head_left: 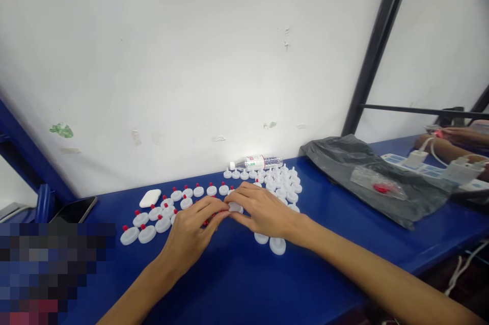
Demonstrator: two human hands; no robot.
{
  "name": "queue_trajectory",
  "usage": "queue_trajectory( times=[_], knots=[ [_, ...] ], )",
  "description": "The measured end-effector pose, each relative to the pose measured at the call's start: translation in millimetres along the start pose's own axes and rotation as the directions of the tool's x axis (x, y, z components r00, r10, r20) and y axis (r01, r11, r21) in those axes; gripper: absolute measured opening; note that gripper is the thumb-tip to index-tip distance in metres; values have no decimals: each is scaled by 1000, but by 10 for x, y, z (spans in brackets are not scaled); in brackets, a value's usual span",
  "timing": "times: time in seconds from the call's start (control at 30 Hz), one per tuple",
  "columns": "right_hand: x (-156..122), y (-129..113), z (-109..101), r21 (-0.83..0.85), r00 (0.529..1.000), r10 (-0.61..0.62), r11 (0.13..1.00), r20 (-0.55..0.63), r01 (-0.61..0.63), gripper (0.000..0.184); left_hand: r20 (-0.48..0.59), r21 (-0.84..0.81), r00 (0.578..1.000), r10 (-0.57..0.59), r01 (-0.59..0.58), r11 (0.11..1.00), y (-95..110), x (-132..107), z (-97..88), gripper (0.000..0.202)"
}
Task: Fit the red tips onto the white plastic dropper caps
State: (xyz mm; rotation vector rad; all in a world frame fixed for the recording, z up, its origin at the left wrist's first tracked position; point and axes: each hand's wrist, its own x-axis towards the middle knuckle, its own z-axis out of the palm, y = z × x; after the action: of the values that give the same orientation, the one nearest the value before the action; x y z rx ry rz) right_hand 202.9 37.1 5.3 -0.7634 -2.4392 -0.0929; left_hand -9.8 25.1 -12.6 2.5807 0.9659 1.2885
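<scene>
My right hand [262,208] pinches a white round nozzle cap [236,208] between thumb and fingers, with the cap turned on its side. Against the left side of that cap, my left hand [196,225] has its thumb and forefinger pressed together; what lies between them is hidden. White caps with red tips [163,223] stand in rows to the left and behind my hands. Several white caps without red tips [292,196] are grouped at the right. Two more, including a near white cap [277,246], sit by my right wrist. Small red pieces show partly beneath my left hand.
A clear bottle [255,163] lies along the wall. At left are a white case [150,198] and a dark phone [82,210]. A grey plastic bag [367,182] bears a clear packet with red pieces [378,185]. Beyond are a power strip [405,162] and another person's hand.
</scene>
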Motion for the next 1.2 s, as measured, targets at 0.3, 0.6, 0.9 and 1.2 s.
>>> queue_trajectory(
  times=[0.3, 0.6, 0.9, 1.2],
  knots=[
    [-12, 67, 43, -10, 995, 63, 998, -76, -64, 14, -26, -61, 999, -32, 30, 998, -20, -5, -12, 17],
    [-42, 54, 34, 62, 998, 56, 997, -18, -55, 36, -39, -58, 995, -90, 87, 995, -26, 9, -26, 14],
    [-22, 70, 2, 13, 999, 10, 1000, -34, -9, 47, -71, 100, 988, -135, 142, 985, -88, 66, -92, 18],
    [-28, 4, -17, 198, 999, -53, 979, 3, 52, 55, 87, 328, 990, -111, 77, 941, -106, -4, -82, 25]
  ],
)
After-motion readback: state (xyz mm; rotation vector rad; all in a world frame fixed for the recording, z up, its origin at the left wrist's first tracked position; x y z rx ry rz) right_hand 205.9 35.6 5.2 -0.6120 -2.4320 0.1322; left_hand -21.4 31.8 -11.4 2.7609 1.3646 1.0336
